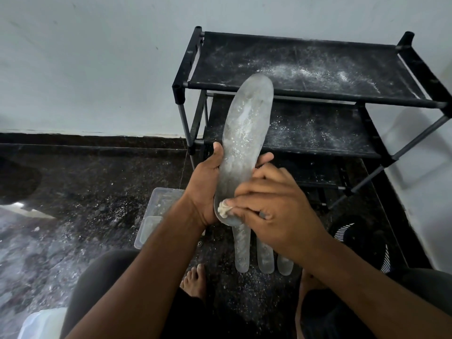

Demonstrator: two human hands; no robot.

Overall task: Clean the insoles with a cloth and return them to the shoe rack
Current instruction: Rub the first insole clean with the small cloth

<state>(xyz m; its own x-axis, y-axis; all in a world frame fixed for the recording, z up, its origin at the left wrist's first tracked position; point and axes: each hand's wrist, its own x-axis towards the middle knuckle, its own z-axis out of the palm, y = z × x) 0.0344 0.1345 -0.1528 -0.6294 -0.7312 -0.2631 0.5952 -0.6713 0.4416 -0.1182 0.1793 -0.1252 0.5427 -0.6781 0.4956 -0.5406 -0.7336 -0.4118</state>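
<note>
While our left hand [205,189] grips a grey insole [247,133] by its lower half, thumb on the left edge and fingertips curling round the right edge, we hold it upright in front of the black shoe rack [305,94], its toe end pointing up towards the top shelf. White powder speckles the insole's face, thickest through the middle. Our right hand [276,209] sits over the heel end, fingers bent and pressed close together, pinching a small bunched white cloth [223,209] against the insole (only a crumpled tuft of it shows past the fingertips). The rack stands against the pale wall, and both of its fabric shelves that we can see are dusted with the same white powder. Below our hands, three more grey insoles [265,258] lie side by side on the dark speckled floor [97,192], their heel ends towards us. A clear plastic container [156,211] sits on the floor just left of our left wrist. A black shoe with white stripes [362,243] rests on the floor near the foot of the rack, to the right.
</note>
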